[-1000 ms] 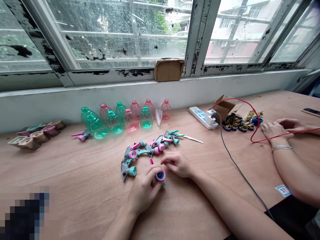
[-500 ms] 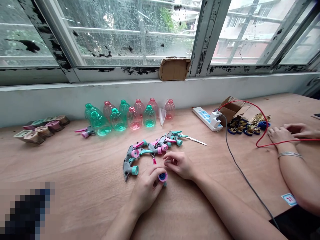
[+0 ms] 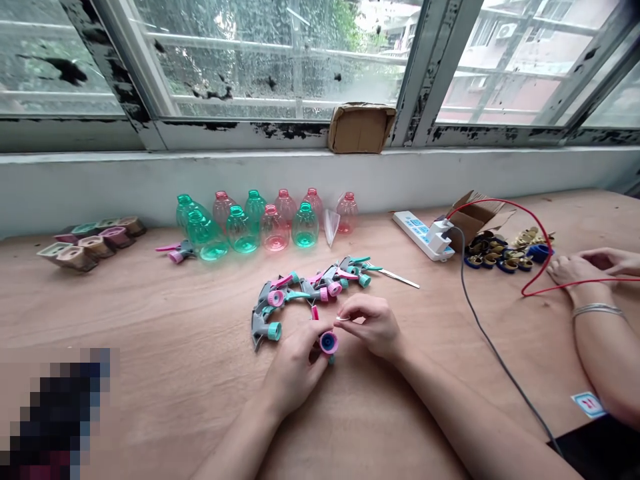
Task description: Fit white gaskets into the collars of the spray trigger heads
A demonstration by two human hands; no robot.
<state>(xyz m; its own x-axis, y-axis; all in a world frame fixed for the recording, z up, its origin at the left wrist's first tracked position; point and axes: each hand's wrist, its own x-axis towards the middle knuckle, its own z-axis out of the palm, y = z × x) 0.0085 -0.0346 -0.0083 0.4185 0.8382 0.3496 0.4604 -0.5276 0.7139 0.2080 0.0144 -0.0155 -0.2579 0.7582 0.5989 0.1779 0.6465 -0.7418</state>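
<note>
My left hand (image 3: 296, 363) is closed around a spray bottle trigger head (image 3: 329, 343), its pink collar turned up toward me with a blue inside; my fingers hide most of its body. Just right of it, my right hand (image 3: 373, 325) pinches a small white piece (image 3: 343, 318) between thumb and forefinger, too small to name. Beyond both hands, several grey trigger heads (image 3: 263, 320) with pink and teal collars and levers lie in a curved cluster. Another trigger head (image 3: 176, 251) rests apart on the left, by the bottles.
Green bottles (image 3: 245, 230) and pink bottles (image 3: 275, 230) stand along the wall. A power strip (image 3: 424, 236) with grey and red cables (image 3: 543, 280) lies right. A co-worker's hands (image 3: 575, 270) are by dark gold-coloured parts (image 3: 493, 252). Small open containers (image 3: 93, 243) sit far left.
The white piece shows more clearly in my right fingertips, which have risen slightly beside the collar. My left hand keeps its hold on the trigger head. The whole view has shifted a little.
</note>
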